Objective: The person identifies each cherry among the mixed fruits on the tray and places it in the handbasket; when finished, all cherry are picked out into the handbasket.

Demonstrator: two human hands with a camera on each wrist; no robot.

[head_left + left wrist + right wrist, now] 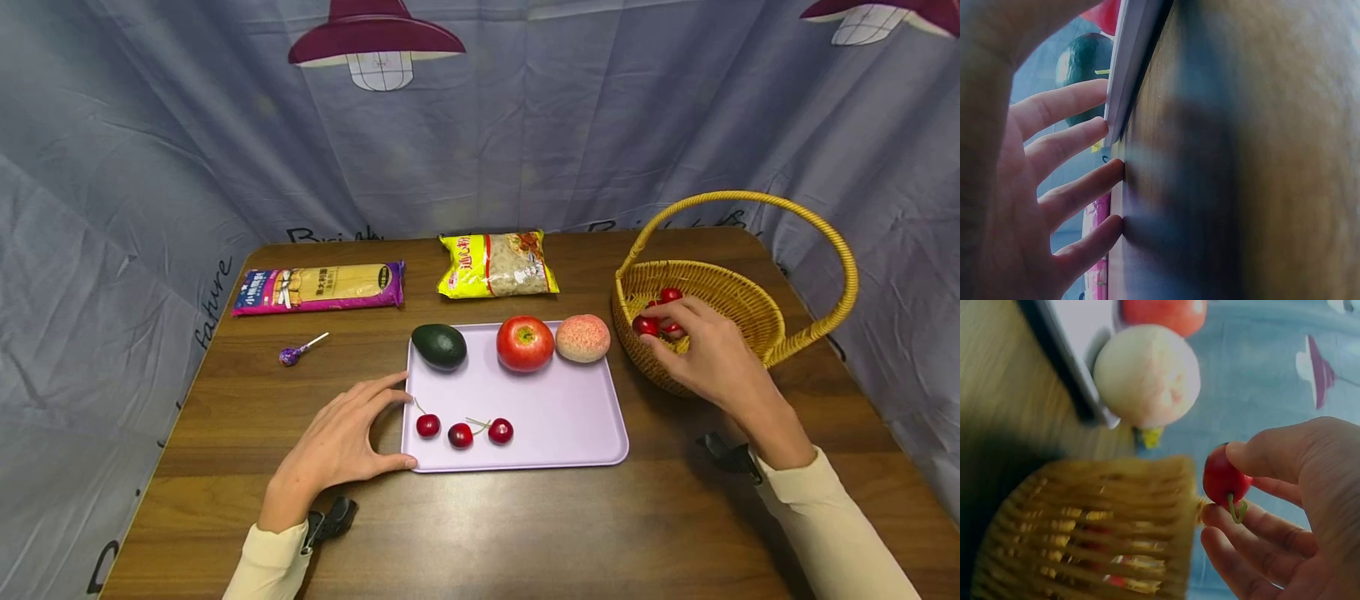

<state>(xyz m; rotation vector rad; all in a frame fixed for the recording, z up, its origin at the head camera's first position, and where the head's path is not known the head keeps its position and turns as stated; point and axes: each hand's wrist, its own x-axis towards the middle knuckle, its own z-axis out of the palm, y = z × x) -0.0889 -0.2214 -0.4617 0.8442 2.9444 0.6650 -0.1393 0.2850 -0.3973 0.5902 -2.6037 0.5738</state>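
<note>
Thumb and fingers (pixel 1254 544) of the right hand (pixel 716 354) pinch a red cherry (pixel 1225 476), its short green stem poking out, while the other fingers curl loosely beside it. That hand is over the left side of a wicker basket (pixel 750 310), where more cherries (pixel 670 294) lie inside. Across from it, the left hand (pixel 341 437) grasps nothing: its fingers are spread wide, thumb touching the near left corner of a lilac tray (pixel 570 417) and a couple of fingertips against its left edge. From where I stand, three stemmed cherries (pixel 461 435) sit along the tray's near side, with an avocado (pixel 439 347), a red apple (pixel 525 343) and a peach (pixel 583 338) along the far side, the last two close together. Beyond are a yellow bag (pixel 498 265) and a purple noodle packet (pixel 322 286); a lollipop (pixel 290 356) lies in front of the packet on the wooden table (pixel 450 533).
</note>
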